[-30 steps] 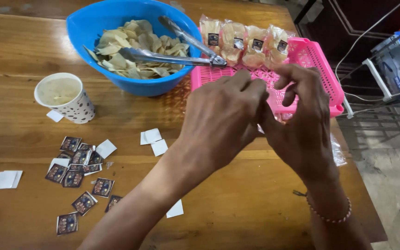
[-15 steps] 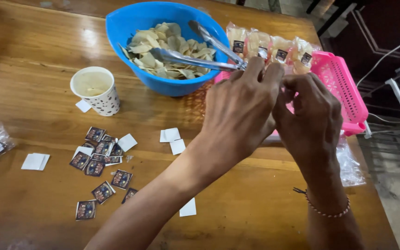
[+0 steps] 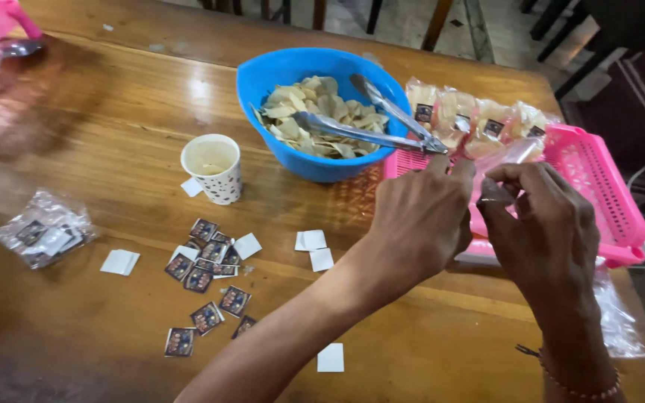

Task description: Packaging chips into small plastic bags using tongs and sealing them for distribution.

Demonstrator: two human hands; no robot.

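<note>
My left hand [image 3: 421, 218] and my right hand [image 3: 546, 224] meet over the near edge of a pink plastic basket [image 3: 599, 195]. Between their fingertips they pinch a small clear plastic bag [image 3: 503, 166], held up and pulled between them. The bag looks empty, though my fingers hide most of it. Behind the hands, several filled clear packets of chips [image 3: 479, 119] with dark labels stand in a row at the basket's far side. A blue bowl [image 3: 278, 75] full of pale chips sits just left of the basket, with metal tongs [image 3: 367, 130] resting across it.
A spotted paper cup [image 3: 214, 168] stands left of the bowl. Several small dark stickers [image 3: 207, 272] and white paper squares [image 3: 313, 240] lie scattered on the wooden table [image 3: 98, 127]. A clear bag of stickers [image 3: 45, 230] lies at the left. More clear bags [image 3: 617, 317] lie at the right edge.
The camera view has swung left and back, showing more of the table's left side. My hands have stayed together over the basket's edge and lifted the clear bag into view.
</note>
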